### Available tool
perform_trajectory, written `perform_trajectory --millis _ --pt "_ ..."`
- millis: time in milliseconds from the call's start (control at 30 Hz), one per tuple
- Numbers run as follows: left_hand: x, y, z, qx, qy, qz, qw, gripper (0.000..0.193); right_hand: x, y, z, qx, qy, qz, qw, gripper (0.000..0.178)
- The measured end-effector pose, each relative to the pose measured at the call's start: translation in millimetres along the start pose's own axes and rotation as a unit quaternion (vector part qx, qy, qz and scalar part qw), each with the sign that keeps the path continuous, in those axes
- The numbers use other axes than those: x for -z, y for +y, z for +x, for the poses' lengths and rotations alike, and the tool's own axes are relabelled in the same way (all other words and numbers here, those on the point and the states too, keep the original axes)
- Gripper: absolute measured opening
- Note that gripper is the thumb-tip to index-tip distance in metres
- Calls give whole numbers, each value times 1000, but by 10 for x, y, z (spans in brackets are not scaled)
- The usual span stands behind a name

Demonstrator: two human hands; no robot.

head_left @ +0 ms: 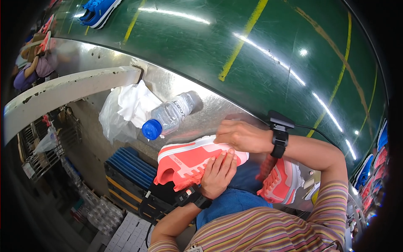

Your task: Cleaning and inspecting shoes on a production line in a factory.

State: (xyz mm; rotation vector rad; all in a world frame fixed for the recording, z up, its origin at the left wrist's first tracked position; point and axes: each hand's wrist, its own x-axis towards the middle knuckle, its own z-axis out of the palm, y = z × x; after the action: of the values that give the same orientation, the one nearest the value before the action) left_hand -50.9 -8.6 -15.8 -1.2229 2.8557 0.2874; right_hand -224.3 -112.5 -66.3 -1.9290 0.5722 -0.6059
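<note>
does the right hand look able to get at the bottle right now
Probably yes: the bottle is nearby on the metal ledge and nothing seems to block the way, though the right hand would first have to leave the shoe it touches.

Bench (pixel 161 85) is surfaced in shiny bare metal, bordered along far side by green surface (pixel 184 46). Green surface is crossed by yellow lines (pixel 244 40) and glared by reflected light; blue footwear (pixel 100 13) with white sole is placed on it, far left. On bench, clear bottle (pixel 171 112) is laid on its side, blue cap pointed nearside. Crumpled white cloth (pixel 136 103) and clear plastic bag (pixel 110 117) are bunched just beside bottle.
</note>
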Motion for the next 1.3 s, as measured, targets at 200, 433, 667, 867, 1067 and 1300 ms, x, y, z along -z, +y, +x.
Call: perform_trajectory --millis 200,433,667,867,1067,1300 --pt "-39 17 -49 4 27 18 999 32 51 -56 -269 39 21 -40 998 28" --pt "-51 39 -53 3 21 29 999 31 35 -95 -179 50 18 -57 997 26" --pt "-54 19 -57 -3 30 26 999 30 38 -71 -202 44 15 -42 998 23" --pt "-74 32 -100 3 38 56 998 31 87 -157 -517 -49 62 54 995 26" --pt "-99 32 -98 7 47 57 997 29 31 -184 -372 -252 68 156 953 8" --pt "-123 8 -111 1 49 64 997 30 -41 -124 -155 -259 82 170 947 11"
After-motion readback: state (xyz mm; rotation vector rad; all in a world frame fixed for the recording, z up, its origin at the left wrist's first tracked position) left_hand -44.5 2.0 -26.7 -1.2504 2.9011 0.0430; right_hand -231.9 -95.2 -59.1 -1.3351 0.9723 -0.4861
